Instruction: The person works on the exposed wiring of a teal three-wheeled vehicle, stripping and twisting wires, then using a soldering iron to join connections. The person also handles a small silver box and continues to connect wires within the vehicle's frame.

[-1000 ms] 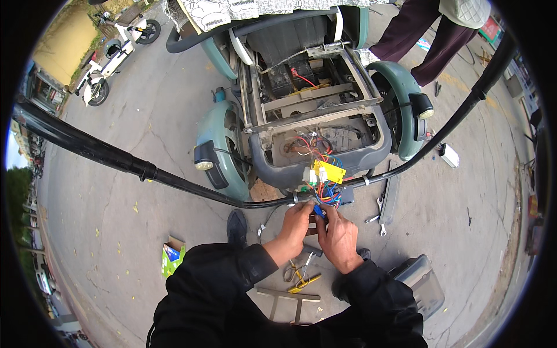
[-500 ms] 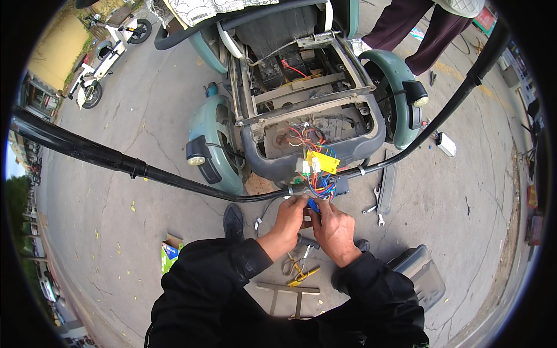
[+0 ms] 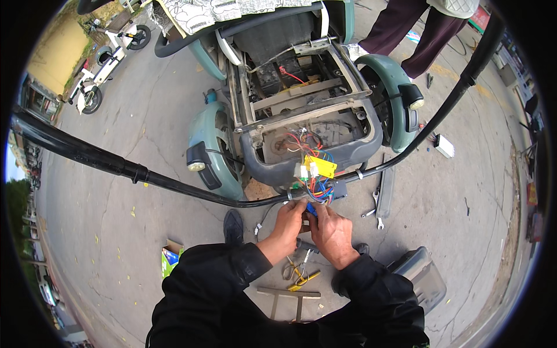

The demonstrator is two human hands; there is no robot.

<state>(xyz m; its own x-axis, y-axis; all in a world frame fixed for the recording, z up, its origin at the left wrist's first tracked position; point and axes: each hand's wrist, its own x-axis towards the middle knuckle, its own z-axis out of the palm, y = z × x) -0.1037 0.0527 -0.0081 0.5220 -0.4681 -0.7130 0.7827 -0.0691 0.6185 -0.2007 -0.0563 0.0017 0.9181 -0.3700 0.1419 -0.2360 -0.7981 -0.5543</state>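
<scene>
Cracked pavement (image 3: 116, 191), green vehicle (image 3: 217, 145) opened up. Both hands slightly higher than before: left hand (image 3: 288, 220) and right hand (image 3: 329, 231) pinched on the blue connector (image 3: 311, 209) below the wire bundle (image 3: 316, 180). Open compartment (image 3: 301, 136) holds red wiring.

A single head-worn fisheye view looks steeply down from above the person's own black sleeves, which enter from the lower edge. It faces forward onto the open rear of a green three-wheeled vehicle (image 3: 301, 110), close ahead of the hands. Grey cracked pavement (image 3: 133, 191) curves away around that vehicle toward a dark circular rim.
</scene>
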